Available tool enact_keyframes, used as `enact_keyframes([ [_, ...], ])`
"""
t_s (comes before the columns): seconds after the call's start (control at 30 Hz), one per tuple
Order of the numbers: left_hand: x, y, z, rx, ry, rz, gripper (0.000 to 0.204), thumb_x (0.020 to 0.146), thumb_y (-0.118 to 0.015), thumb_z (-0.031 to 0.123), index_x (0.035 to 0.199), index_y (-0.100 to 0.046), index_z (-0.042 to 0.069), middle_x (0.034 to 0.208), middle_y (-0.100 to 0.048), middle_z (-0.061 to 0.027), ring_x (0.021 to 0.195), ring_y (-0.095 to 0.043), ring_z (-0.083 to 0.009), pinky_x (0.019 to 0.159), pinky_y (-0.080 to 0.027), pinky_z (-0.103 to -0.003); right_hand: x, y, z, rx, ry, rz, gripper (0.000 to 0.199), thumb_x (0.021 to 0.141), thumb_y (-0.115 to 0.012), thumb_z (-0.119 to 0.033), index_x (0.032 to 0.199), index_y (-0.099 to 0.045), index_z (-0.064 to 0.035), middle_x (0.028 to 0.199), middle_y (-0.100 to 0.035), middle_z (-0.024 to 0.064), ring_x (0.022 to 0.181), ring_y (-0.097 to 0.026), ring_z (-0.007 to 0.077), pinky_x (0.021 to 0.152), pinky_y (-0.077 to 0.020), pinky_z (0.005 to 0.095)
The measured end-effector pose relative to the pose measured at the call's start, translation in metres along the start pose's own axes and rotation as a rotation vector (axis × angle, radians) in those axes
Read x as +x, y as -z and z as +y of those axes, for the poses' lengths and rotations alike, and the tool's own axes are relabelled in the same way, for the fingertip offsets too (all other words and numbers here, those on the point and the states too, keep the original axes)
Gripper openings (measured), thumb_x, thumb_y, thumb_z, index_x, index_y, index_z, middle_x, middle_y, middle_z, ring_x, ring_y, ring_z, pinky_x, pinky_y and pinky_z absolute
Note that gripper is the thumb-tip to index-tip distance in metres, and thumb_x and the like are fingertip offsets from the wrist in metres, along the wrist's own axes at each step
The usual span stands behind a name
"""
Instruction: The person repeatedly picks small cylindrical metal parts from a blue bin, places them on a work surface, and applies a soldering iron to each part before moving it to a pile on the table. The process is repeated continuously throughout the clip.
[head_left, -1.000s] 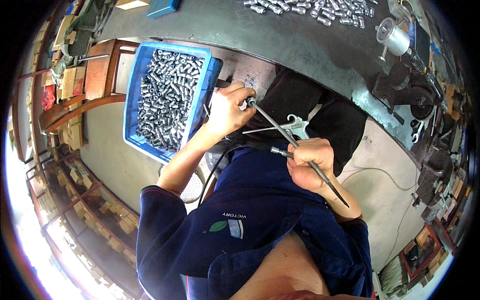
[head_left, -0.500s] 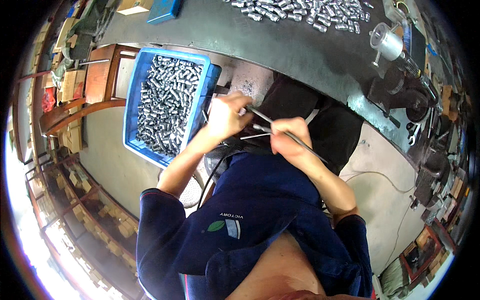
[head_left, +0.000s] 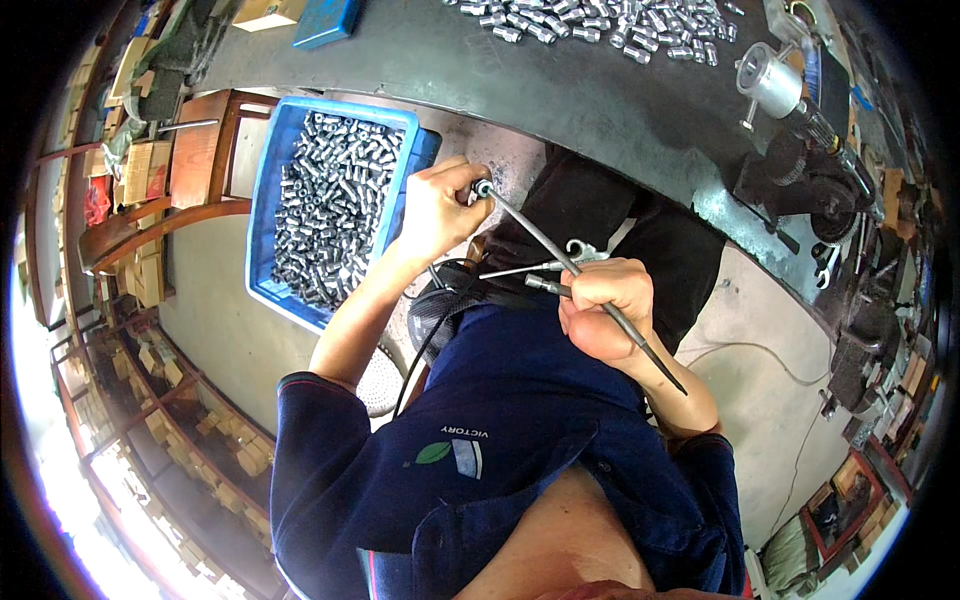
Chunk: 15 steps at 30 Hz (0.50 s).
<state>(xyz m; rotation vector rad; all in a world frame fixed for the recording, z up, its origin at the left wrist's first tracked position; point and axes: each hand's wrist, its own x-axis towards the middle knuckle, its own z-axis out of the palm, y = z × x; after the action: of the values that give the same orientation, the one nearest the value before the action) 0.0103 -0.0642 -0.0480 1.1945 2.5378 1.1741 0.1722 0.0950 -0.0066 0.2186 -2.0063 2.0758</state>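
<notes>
My left hand [head_left: 438, 212] pinches a small metal fitting [head_left: 483, 188] between thumb and fingers, beside the blue bin's right edge. Against the fitting lies the upper end of a long, thin metal rod [head_left: 535, 233]; whether it sits inside I cannot tell. My right hand [head_left: 610, 305] is closed around the rod, whose tapered end points down over my forearm. The same fist also holds a tool partly hidden by my fingers: a silvery hooked piece [head_left: 582, 250], a thin nozzle-like tube [head_left: 515, 270] and a short dark cylinder [head_left: 545, 285] show.
A blue bin [head_left: 262, 235] full of small metal fittings stands at my left, next to a wooden chair [head_left: 200, 150]. Ahead is the dark workbench [head_left: 440, 70], bearing a pile of shiny fittings [head_left: 610, 22] and, at right, a metal fixture [head_left: 770, 82]. A cable [head_left: 415, 365] hangs near my lap.
My right hand has moved right and slightly down with the rod and tool, exposing the hooked piece. My left hand has turned a little, so the fitting's open end shows.
</notes>
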Motion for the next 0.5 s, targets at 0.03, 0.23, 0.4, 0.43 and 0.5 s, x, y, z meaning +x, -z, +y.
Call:
enact_keyframes([
  [0.03, -0.001, 0.000, 0.000, -0.006, -0.001, 0.001, 0.022, 0.058, -0.067, 0.001, 0.080, -0.064, 0.003, 0.058, -0.046, -0.0040, 0.047, -0.043, -0.0126, 0.045, -0.036, -0.026, 0.000, 0.000, 0.000, 0.020, -0.019, -0.003, 0.031, 0.063, -0.051, -0.001, 0.050, -0.024, -0.0054, 0.043, -0.037, 0.0047, 0.035, -0.040, 0.0119, 0.035, -0.0320, 0.0239],
  [0.23, -0.001, -0.002, 0.007, 0.016, -0.135, 0.015, 0.022, 0.058, -0.066, 0.000, 0.079, -0.063, 0.004, 0.058, -0.047, -0.0043, 0.047, -0.047, -0.0131, 0.044, -0.037, -0.028, -0.001, -0.005, 0.007, 0.024, -0.062, 0.036, 0.028, 0.063, -0.049, 0.003, 0.050, -0.025, -0.0036, 0.044, -0.038, 0.0060, 0.036, -0.045, 0.0130, 0.035, -0.0337, 0.0247],
  [0.4, -0.004, -0.005, 0.013, 0.079, -0.275, -0.099, 0.033, 0.051, -0.073, 0.005, 0.082, -0.061, 0.006, 0.067, -0.053, -0.0070, 0.055, -0.056, -0.0260, 0.049, -0.045, -0.034, 0.009, -0.003, 0.024, -0.062, -0.184, 0.000, 0.026, 0.068, -0.050, -0.010, 0.050, -0.033, -0.0021, 0.047, -0.045, 0.0080, 0.043, -0.047, 0.0128, 0.042, -0.0344, 0.0261],
  [0.43, -0.003, -0.008, 0.014, 0.085, -0.306, -0.094, 0.034, 0.051, -0.073, 0.005, 0.083, -0.061, 0.006, 0.067, -0.053, -0.0067, 0.055, -0.056, -0.0260, 0.049, -0.045, -0.034, 0.008, -0.007, 0.031, 0.027, -0.256, 0.045, 0.027, 0.068, -0.051, -0.011, 0.050, -0.034, -0.0020, 0.048, -0.045, 0.0072, 0.044, -0.047, 0.0123, 0.042, -0.0341, 0.0257],
  [0.5, -0.004, -0.010, 0.008, 0.117, -0.285, -0.101, 0.034, 0.051, -0.073, 0.006, 0.083, -0.061, 0.006, 0.068, -0.054, -0.0057, 0.053, -0.056, -0.0258, 0.048, -0.045, -0.034, 0.007, -0.009, 0.032, 0.233, -0.369, 0.113, 0.026, 0.068, -0.053, -0.010, 0.050, -0.036, -0.0030, 0.050, -0.046, 0.0060, 0.044, -0.047, 0.0124, 0.042, -0.0349, 0.0251],
])
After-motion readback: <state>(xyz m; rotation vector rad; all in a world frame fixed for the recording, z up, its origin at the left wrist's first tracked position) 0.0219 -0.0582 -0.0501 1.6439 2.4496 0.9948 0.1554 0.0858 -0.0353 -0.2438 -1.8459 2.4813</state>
